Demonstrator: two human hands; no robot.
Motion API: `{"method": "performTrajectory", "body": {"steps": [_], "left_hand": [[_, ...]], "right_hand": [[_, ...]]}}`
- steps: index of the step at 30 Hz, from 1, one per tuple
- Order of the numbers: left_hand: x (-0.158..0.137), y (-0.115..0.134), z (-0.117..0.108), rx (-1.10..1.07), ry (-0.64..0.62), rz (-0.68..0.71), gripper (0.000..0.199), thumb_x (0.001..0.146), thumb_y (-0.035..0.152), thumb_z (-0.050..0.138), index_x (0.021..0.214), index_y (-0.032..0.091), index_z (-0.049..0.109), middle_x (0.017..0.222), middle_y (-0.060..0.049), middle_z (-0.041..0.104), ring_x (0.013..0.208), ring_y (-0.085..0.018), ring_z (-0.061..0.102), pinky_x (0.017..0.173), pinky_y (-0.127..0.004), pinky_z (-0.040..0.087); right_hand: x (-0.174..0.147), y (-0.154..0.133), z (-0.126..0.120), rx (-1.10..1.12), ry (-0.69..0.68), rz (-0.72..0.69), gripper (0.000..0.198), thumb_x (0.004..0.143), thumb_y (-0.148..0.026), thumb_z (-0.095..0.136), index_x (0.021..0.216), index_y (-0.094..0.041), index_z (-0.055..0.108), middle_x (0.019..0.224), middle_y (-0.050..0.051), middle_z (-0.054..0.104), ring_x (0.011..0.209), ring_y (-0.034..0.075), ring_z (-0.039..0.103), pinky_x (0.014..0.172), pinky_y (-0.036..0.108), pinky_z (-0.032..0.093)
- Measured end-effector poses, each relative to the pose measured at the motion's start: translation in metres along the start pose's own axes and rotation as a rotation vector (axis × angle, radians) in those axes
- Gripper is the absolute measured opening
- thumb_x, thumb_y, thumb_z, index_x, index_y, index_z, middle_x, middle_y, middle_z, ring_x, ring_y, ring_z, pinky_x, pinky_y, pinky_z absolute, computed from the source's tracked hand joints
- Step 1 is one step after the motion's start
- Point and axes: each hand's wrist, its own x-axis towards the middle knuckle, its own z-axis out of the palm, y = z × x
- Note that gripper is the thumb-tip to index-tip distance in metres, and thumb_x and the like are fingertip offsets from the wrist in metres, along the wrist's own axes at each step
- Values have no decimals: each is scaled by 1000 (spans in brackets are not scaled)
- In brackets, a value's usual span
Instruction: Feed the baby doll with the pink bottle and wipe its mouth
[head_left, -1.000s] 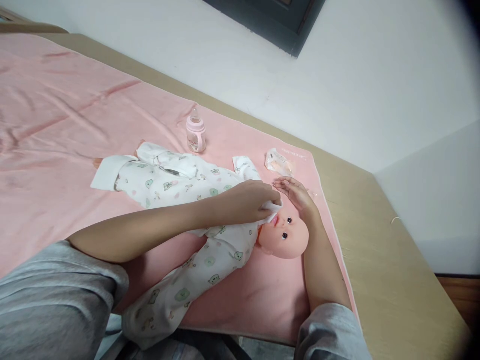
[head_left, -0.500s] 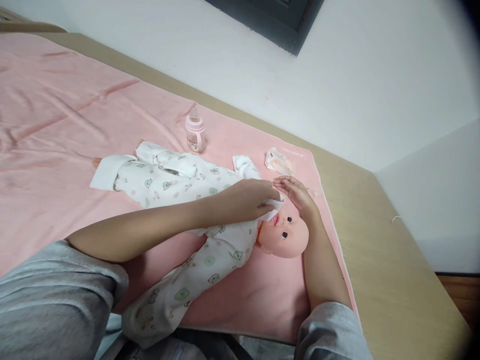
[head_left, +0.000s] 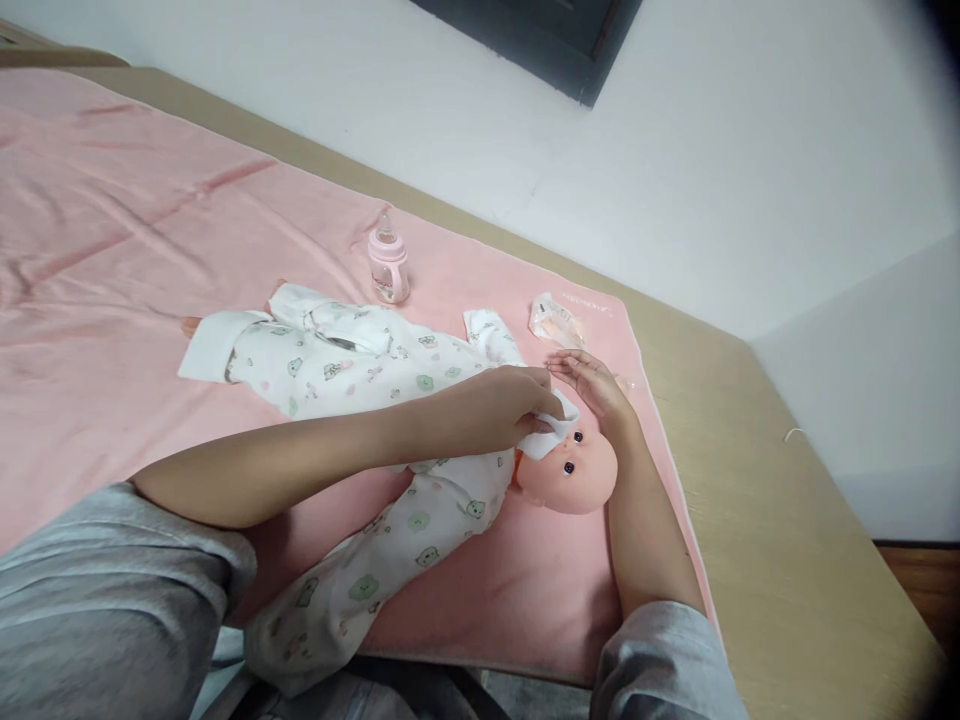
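Observation:
A baby doll (head_left: 577, 480) lies on its back in white pyjamas (head_left: 420, 385) with a green and pink animal print, its head towards the right. My left hand (head_left: 514, 405) reaches across the doll's chest and pinches a white wipe (head_left: 546, 440) against the lower face. The wipe covers the mouth; both eyes show above it. Beside the far side of the doll's head rests my right hand (head_left: 589, 382), its fingers stretched out and holding nothing. Whether it touches the head cannot be seen.
A pink blanket (head_left: 150, 210) covers most of the wooden table (head_left: 780, 520). On it, beyond the doll, stand a pink-topped baby bottle (head_left: 388, 272) and a clear plastic packet (head_left: 551, 318) with something peach-coloured inside. A white wall (head_left: 712, 150) rises behind.
My left hand has shifted the wipe slightly to the right and up the face, so the mouth is now covered. My right hand stays in place.

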Motion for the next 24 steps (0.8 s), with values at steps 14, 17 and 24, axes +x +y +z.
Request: {"method": "performTrajectory", "body": {"steps": [14, 17, 24], "left_hand": [[2, -5, 4, -7, 50, -7, 21, 87, 9, 46, 70, 18, 55, 77, 1, 47, 69, -12, 48, 65, -28, 33], [2, -6, 2, 5, 48, -10, 21, 86, 8, 47, 70, 17, 56, 76, 1, 46, 68, -12, 48, 65, -27, 33], [0, -4, -14, 32, -62, -27, 23, 81, 2, 46, 72, 17, 61, 77, 1, 51, 68, -12, 49, 63, -27, 31]], "right_hand": [[1, 1, -2, 15, 0, 4, 22, 78, -39, 75, 94, -24, 72, 105, 5, 74, 101, 18, 68, 107, 38, 48], [1, 2, -2, 4, 4, 8, 23, 78, -40, 75, 95, -25, 72, 105, 4, 74, 101, 18, 68, 108, 39, 47], [2, 3, -3, 5, -7, -6, 24, 78, -40, 75, 95, -24, 71, 104, 5, 74, 102, 19, 68, 110, 41, 45]]}}
